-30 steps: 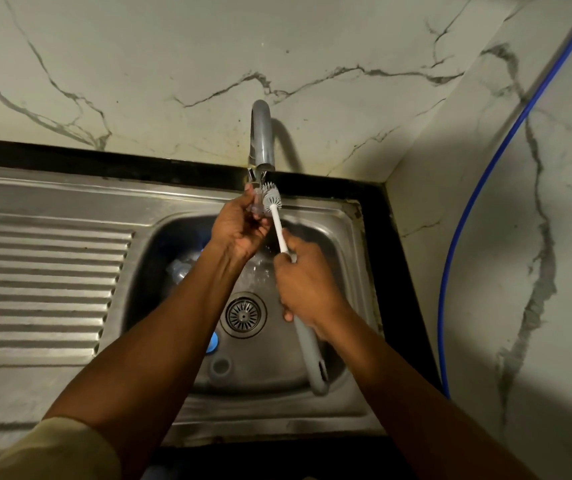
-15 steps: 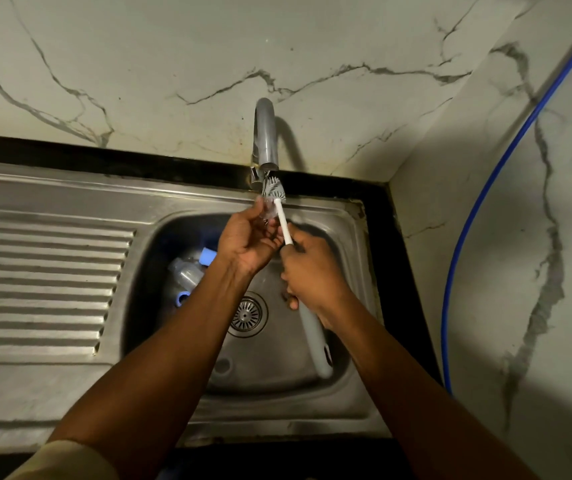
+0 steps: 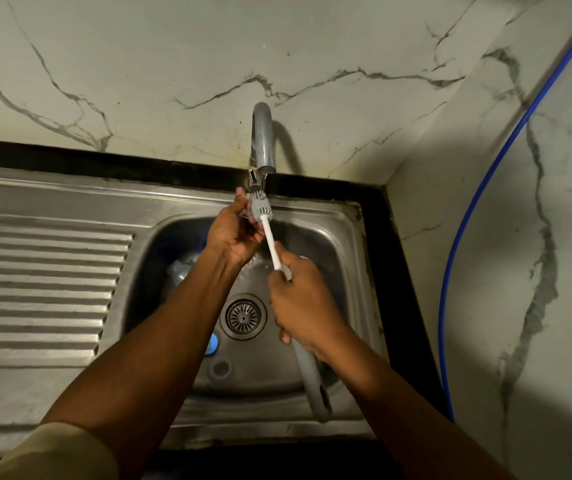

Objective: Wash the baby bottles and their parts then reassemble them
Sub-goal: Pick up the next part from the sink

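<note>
My left hand holds a small clear bottle part up under the tap spout, fingers curled round it. My right hand grips the long bottle brush by its white and grey handle. The grey bristle head presses against the clear part. A clear baby bottle lies in the sink basin behind my left forearm, mostly hidden. A blue bottle part lies near the drain.
A ribbed steel draining board runs to the left of the basin. A marble wall stands behind and on the right, with a blue hose running down it. A black counter edge borders the sink on the right.
Both hands stay under the tap. The brush head has shifted slightly against the clear part. My left forearm has swung back over the bottle in the basin, and the blue part near the drain shows again.
</note>
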`<state>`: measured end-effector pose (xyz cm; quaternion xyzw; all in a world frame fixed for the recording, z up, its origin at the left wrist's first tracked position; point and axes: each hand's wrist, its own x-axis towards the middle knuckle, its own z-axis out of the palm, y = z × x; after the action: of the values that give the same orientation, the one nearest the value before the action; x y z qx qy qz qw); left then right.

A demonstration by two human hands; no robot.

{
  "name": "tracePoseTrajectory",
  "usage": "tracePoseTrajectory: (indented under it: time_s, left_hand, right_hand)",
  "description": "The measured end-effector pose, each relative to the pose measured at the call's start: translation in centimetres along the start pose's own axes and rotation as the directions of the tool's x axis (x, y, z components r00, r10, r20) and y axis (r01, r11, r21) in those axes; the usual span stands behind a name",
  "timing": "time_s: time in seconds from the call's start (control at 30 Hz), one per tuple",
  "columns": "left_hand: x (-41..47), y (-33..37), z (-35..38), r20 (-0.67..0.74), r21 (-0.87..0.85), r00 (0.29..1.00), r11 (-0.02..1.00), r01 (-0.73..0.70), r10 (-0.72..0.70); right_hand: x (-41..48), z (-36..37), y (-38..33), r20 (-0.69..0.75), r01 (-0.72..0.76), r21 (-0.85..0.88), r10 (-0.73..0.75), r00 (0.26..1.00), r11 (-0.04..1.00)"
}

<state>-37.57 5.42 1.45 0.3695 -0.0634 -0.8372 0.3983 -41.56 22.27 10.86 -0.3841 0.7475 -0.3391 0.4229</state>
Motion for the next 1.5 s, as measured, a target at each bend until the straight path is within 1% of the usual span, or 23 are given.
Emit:
tracePoseTrajectory:
  time_s: [0.03,0.13,0.17,0.2,0.27,0.33,0.4,0.47,0.53,0.6,0.67,0.77,0.83,0.87,0.93,1.0,1.1,1.13,1.17,1.27,1.33,1.43,1.5]
  left_hand:
    - [-0.1,-0.1,-0.1,-0.001,0.005,1.0,1.0,0.01,-0.01]
    - [-1.1,-1.6,0.6,0.008,0.068,0.998,0.996,0.061,-0.062]
    - [-1.2,-1.9,0.8,0.005,0.074,0.998,0.995,0.066,-0.066]
    - [-1.3,-1.8,0.9,-0.009,0.077,0.998,0.995,0.056,-0.055]
    - [-0.8,-1.2,0.9,-0.032,0.028,0.999,0.999,0.034,-0.033]
    - [-0.3,-0.8,0.8,-0.036,-0.002,0.999,0.999,0.039,-0.039]
    - [-0.6,-1.4,1.3,-0.005,0.053,0.998,0.997,0.065,-0.064]
    - [-1.2,-1.9,2.1,0.005,0.092,0.996,0.992,0.087,-0.088]
    - [-1.6,-1.6,2.4,0.01,0.061,0.995,0.993,0.099,-0.1]
    - [-1.9,-1.2,2.1,0.044,-0.001,0.993,0.994,0.109,-0.108]
    - [-2.0,-1.4,1.5,0.081,-0.042,0.991,0.993,0.108,-0.104]
    - [-1.5,-1.5,0.8,0.055,-0.08,0.996,0.994,0.08,-0.075]
    - [-1.0,-1.2,0.5,0.016,-0.053,0.998,0.997,0.055,-0.054]
    - [-0.9,-1.2,0.7,0.007,-0.006,0.999,0.999,0.047,-0.047]
    - [-1.2,-1.7,1.2,0.011,0.086,0.998,0.995,0.055,-0.057]
    - [-1.3,-1.9,1.7,0.0,0.118,0.998,0.991,0.059,-0.06]
    - [-0.8,-0.8,1.3,-0.052,0.049,0.997,0.997,0.052,-0.049]
    - [-0.5,-0.5,0.9,-0.067,0.041,0.997,0.998,0.048,-0.046]
    - [-0.3,-0.5,0.6,-0.068,0.048,0.997,0.998,0.051,-0.047]
    - [-0.7,-1.6,0.9,-0.034,0.11,0.997,0.991,0.075,-0.071]
    - [-0.5,-1.9,1.0,-0.046,0.129,0.996,0.989,0.077,-0.071]
    - [0.3,-1.0,0.4,-0.103,0.095,0.994,0.994,0.055,-0.045]
    - [0.5,-0.9,0.0,-0.133,0.08,0.991,0.997,-0.018,0.029]
  right_hand:
    - [-0.1,0.0,0.1,0.003,-0.012,0.005,0.012,1.0,1.0]
    - [2.3,-0.9,-0.2,-0.07,-0.075,0.072,0.08,0.994,0.995]
    - [2.7,-1.1,-0.3,-0.067,-0.08,0.074,0.085,0.994,0.994]
    - [2.6,-1.2,-0.3,-0.057,-0.08,0.057,0.083,0.995,0.995]
    - [1.4,-0.8,0.0,-0.029,-0.058,-0.003,0.057,0.998,0.998]
    - [0.5,-0.4,0.3,-0.007,-0.034,-0.029,0.033,0.999,0.999]
    - [1.7,-0.8,0.0,-0.064,-0.055,0.018,0.056,0.996,0.998]
    - [2.8,-1.6,-0.7,-0.089,-0.073,0.084,0.081,0.993,0.994]
    - [3.0,-1.7,-1.0,-0.071,-0.053,0.09,0.06,0.996,0.995]
    - [2.9,-1.6,-1.0,-0.072,-0.031,0.098,0.038,0.997,0.995]
    - [3.1,-1.6,-0.8,-0.09,-0.042,0.129,0.054,0.994,0.991]
    - [1.4,-1.5,-0.3,-0.036,-0.088,0.118,0.093,0.995,0.989]
    - [-0.2,-0.9,0.2,0.014,-0.078,0.073,0.077,0.997,0.994]
    - [-0.2,-0.8,0.3,0.008,-0.058,0.068,0.058,0.998,0.996]
    - [1.6,-1.1,0.2,-0.097,-0.037,0.102,0.047,0.994,0.994]
    - [2.7,-1.5,-0.2,-0.12,-0.042,0.121,0.057,0.991,0.992]
    - [0.9,-1.1,0.1,-0.025,-0.061,0.062,0.063,0.998,0.996]
    - [0.0,-0.7,0.2,0.019,-0.061,0.047,0.06,0.998,0.997]
    - [-0.2,-0.6,0.3,0.031,-0.06,0.04,0.059,0.998,0.997]
    - [2.3,-1.0,0.1,-0.082,-0.068,0.087,0.075,0.994,0.994]
    - [2.6,-1.2,-0.3,-0.067,-0.075,0.068,0.08,0.995,0.995]
    - [0.8,-0.8,0.3,0.02,-0.044,-0.046,0.045,0.999,0.998]
    - [0.3,-0.7,0.6,-0.005,-0.022,-0.093,0.022,1.0,0.995]
